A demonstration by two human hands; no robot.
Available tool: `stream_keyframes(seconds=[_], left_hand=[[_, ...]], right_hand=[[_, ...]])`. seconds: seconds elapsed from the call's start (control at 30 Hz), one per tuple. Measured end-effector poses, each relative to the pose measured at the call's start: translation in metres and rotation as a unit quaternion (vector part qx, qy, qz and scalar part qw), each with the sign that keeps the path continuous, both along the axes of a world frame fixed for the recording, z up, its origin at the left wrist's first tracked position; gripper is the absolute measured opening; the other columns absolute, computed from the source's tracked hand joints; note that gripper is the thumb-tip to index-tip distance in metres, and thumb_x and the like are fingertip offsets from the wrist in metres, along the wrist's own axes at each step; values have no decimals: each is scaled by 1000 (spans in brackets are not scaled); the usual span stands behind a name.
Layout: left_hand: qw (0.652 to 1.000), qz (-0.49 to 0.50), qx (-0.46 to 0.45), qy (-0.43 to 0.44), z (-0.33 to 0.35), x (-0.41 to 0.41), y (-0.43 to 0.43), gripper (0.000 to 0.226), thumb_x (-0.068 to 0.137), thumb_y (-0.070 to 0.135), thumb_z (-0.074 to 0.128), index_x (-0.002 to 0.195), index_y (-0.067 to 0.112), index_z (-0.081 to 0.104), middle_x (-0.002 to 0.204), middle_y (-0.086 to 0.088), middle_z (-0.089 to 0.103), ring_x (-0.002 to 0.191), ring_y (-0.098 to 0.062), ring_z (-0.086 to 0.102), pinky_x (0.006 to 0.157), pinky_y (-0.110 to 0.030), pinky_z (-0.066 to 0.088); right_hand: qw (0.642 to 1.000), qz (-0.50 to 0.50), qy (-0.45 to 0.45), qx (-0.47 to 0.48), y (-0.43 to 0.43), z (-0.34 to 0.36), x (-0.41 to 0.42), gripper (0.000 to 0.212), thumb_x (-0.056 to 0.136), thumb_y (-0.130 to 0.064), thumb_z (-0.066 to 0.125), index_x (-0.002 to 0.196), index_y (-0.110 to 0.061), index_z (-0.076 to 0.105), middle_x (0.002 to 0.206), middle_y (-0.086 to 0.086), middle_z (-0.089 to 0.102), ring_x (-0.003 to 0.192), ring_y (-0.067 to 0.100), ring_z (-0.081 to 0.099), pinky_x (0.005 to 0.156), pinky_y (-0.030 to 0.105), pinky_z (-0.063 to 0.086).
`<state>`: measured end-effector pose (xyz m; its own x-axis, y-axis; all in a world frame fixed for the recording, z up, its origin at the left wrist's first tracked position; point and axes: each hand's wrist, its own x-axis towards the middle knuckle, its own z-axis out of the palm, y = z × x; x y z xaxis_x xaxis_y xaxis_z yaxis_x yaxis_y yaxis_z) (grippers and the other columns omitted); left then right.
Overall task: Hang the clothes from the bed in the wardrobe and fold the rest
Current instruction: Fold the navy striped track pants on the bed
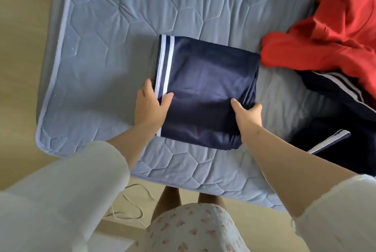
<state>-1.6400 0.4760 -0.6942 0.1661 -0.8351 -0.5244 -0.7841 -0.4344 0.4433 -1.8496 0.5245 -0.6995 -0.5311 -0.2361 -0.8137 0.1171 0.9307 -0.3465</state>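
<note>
Already folded: the navy garment (205,91), with white stripes along its left edge, lies as a neat rectangle on the bed (105,33), near the near edge, in the middle of the view.
Left hand (151,105): grips the folded garment's left edge at the stripes, thumb on top, fingers tucked under.
Right hand (247,114): grips the near-right edge the same way, thumb on top.
Likely step: lifting or shifting the finished fold, though I cannot tell which.
Still to do, right side: a red garment (329,33) lies crumpled at the far right, overlapping a dark striped garment (333,91) that is unfolded beneath and nearer than it.
Wardrobe: not in view, so nothing shows any hanging done.
Progress: one piece folded, at least two left.
</note>
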Motion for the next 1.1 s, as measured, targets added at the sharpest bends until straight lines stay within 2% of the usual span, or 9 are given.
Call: stream_keyframes(seconds=[0.1, 0.2, 0.3, 0.4, 0.5, 0.6, 0.67, 0.8, 1.1], left_hand=[[992, 38, 48, 106, -9, 5, 11, 69, 82, 28, 67, 137, 8, 32, 130, -14, 45, 120, -27, 45, 104, -43, 37], [985, 39, 77, 152, -19, 13, 9, 73, 79, 26, 71, 137, 9, 30, 131, -9, 44, 121, -21, 45, 106, -36, 35], [980, 24, 112, 160, -25, 15, 9, 73, 81, 31, 70, 138, 15, 27, 125, 5, 44, 110, -10, 45, 93, -22, 34], [968, 41, 154, 195, -23, 13, 10, 62, 82, 32, 69, 134, 20, 37, 115, 14, 54, 103, -6, 53, 86, -19, 37], [928, 88, 261, 252, -7, 17, 13, 38, 82, 32, 69, 118, 24, 58, 109, 7, 67, 97, -9, 64, 75, -22, 48], [858, 152, 371, 321, 25, 30, 17, 21, 81, 33, 67, 94, 18, 74, 97, -5, 73, 81, -19, 72, 60, -26, 55], [823, 182, 406, 353, 50, 41, 18, 22, 70, 36, 68, 77, 17, 78, 90, -7, 74, 76, -23, 72, 55, -29, 56], [824, 238, 343, 384, 104, 67, 15, 26, 68, 35, 64, 78, 15, 78, 94, -9, 74, 77, -27, 71, 68, -34, 51], [829, 241, 184, 469, 277, 91, -18, 26, 69, 31, 58, 76, 16, 79, 89, -8, 74, 75, -25, 71, 69, -34, 50]], right_hand=[[996, -23, -80, -11, 3, -5, 9, 58, 74, -51, 69, 115, -21, 40, 107, -5, 51, 96, 19, 50, 85, 32, 40], [996, -30, -86, -24, 8, -14, 11, 65, 68, -53, 74, 117, -20, 46, 110, -7, 57, 99, 17, 56, 90, 31, 44], [993, -23, -112, -27, 4, -17, 3, 59, 64, -53, 78, 110, -24, 53, 103, -8, 63, 95, 15, 61, 84, 30, 49], [986, -5, -165, 26, 3, -9, -3, 60, 60, -56, 79, 104, -22, 58, 97, -5, 65, 88, 16, 61, 77, 32, 48], [969, -8, -236, 76, 8, 6, -6, 63, 59, -56, 80, 107, -18, 64, 101, 2, 71, 91, 25, 67, 84, 39, 52], [948, -26, -310, 65, 13, 31, -5, 46, 63, -50, 78, 97, -21, 68, 86, 2, 75, 72, 21, 72, 62, 31, 53], [938, -29, -344, 40, 15, 51, -1, 45, 60, -43, 79, 97, -21, 68, 87, 2, 75, 73, 19, 72, 58, 29, 53], [925, -7, -379, -14, -1, 101, 14, 51, 48, -33, 78, 96, -17, 69, 89, 3, 75, 76, 19, 72, 62, 29, 53], [912, 101, -375, -133, -73, 266, 35, 47, 54, -25, 74, 99, -12, 68, 90, 8, 74, 75, 23, 72, 62, 32, 54]])
